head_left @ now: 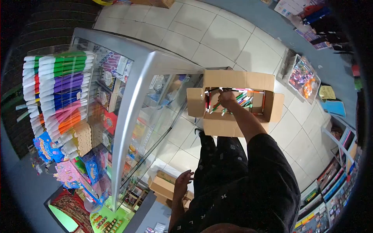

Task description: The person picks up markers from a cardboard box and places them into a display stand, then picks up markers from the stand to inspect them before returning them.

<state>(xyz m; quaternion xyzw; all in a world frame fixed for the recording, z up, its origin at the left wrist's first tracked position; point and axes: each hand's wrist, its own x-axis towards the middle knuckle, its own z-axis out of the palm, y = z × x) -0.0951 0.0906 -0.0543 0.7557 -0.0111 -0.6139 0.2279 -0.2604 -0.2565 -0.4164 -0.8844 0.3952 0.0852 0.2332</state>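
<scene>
My right hand [226, 98] reaches down into an open cardboard box [219, 126] on the floor. Its fingers are bent and partly hidden, among slim coloured sticks with white ends [244, 101]; I cannot make out exactly what they grip. Green, red, black, orange and purple sticks lie loosely at various angles inside the box, some along its walls. All the box's flaps are folded outward. My left hand [184, 179] hangs low beside my leg, fingers loosely apart and holding nothing.
A glass display case [149, 97] stands left of the box, with bundles of coloured rolls [68, 87] on top. To the right are a basket of wrapped items [305, 75] and a stocked shelf [330, 182]. Another cardboard box [162, 184] sits near my left hand.
</scene>
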